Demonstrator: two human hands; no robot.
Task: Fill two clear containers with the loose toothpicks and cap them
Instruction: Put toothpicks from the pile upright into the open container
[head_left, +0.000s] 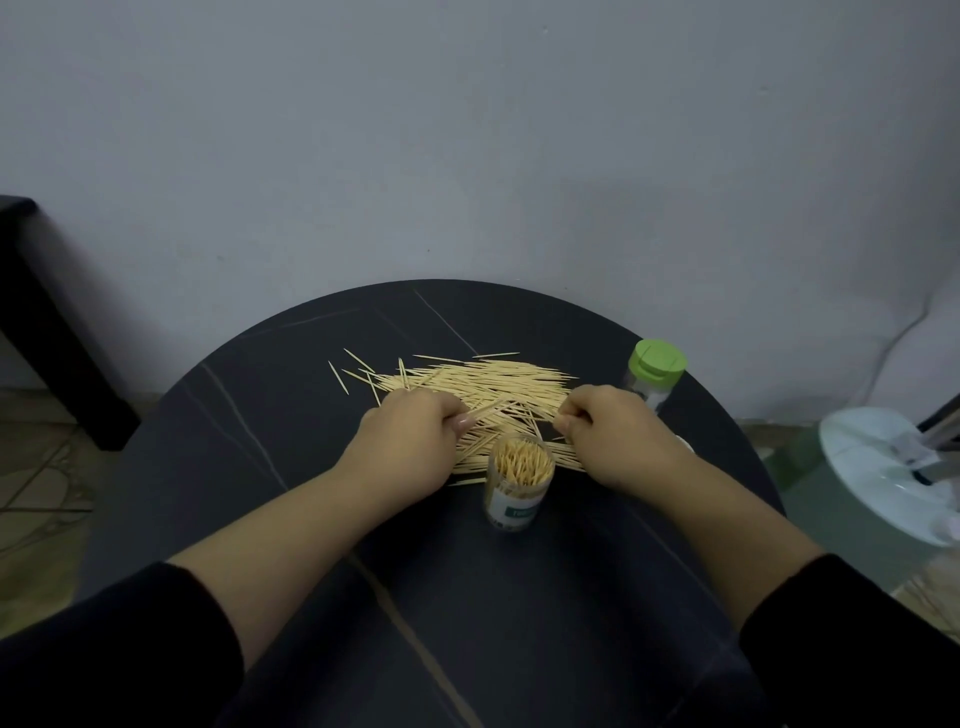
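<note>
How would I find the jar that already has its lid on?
Look at the round dark table. At its far right edge, just beyond the right hand, stands a clear jar. Unlike the open jar full of toothpicks in the middle, it wears a green cap.

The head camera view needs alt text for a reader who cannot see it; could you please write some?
A person's left hand and right hand grip loose toothpicks from a pile on a round dark table. An uncapped clear container, packed with upright toothpicks, stands between the wrists; a green-capped container stands beyond the right hand.
</note>
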